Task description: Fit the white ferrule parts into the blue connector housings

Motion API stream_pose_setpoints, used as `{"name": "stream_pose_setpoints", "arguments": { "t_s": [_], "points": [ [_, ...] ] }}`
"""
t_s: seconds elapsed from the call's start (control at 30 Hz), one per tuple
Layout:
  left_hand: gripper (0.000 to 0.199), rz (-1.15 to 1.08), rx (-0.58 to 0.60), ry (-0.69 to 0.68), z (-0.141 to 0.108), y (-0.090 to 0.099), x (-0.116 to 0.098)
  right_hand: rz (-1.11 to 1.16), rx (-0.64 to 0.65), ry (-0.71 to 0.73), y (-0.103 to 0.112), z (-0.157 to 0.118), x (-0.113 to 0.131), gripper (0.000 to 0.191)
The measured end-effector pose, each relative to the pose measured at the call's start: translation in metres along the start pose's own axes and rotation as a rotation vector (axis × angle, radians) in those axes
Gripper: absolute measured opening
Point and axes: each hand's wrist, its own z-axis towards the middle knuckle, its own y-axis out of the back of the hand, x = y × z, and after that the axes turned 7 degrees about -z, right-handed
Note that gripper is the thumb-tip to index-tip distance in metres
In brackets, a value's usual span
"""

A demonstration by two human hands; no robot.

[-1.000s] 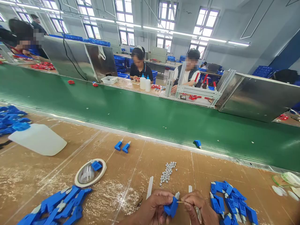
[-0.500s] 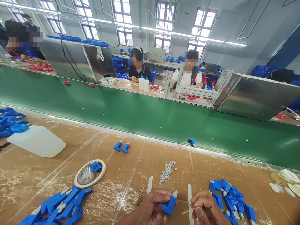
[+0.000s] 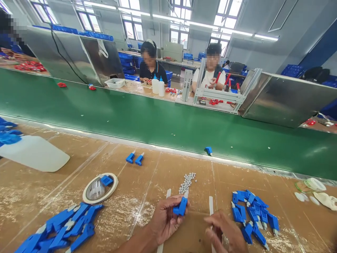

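My left hand (image 3: 168,219) is closed around a blue plastic part (image 3: 181,206) with a white tip pointing up and away. Just beyond that tip lies a small heap of grey-white pellets (image 3: 187,182) on the cardboard-covered bench. To the right, my right hand (image 3: 222,230) hovers by a white tape strip (image 3: 211,205), thumb and fingers apart, with nothing visible between them. A loose pile of similar blue parts (image 3: 254,211) lies beyond it on the right. Another white strip (image 3: 169,193) shows behind my left hand.
More blue parts (image 3: 63,228) are piled at front left, near a tape roll (image 3: 114,189). Two blue parts (image 3: 134,158) lie farther back. A white bottle (image 3: 42,154) lies at left. Past the bench runs a green belt (image 3: 147,116); people sit across it.
The blue part in my left hand has moved slightly up and left. My right hand has opened, and the thin pale stick near its fingertips no longer shows. The whole view has shifted somewhat.
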Motion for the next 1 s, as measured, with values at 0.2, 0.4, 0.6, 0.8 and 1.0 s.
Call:
{"name": "stream_pose_setpoints", "arguments": {
  "t_s": [0.2, 0.4, 0.6, 0.8, 1.0],
  "points": [
    [0.020, -0.191, -0.105, -0.186, 0.005, -0.007, -0.021, -0.300, 0.117, 0.042, -0.014, 0.079, -0.028, 0.024],
    [0.012, -0.190, -0.107, -0.173, 0.013, -0.005, -0.017, -0.367, 0.218, 0.049, -0.030, 0.117, -0.038, 0.029],
    [0.008, -0.185, -0.090, -0.164, 0.013, -0.002, -0.014, -0.284, 0.301, -0.016, -0.022, 0.125, -0.031, 0.021],
    [0.013, -0.117, 0.079, -0.171, 0.018, 0.005, -0.005, 0.030, 0.350, -0.195, -0.011, 0.103, -0.021, 0.020],
    [0.019, -0.035, 0.170, -0.165, 0.024, 0.016, 0.005, 0.834, 0.287, -0.508, -0.022, 0.064, -0.013, 0.055]
  ]
}}
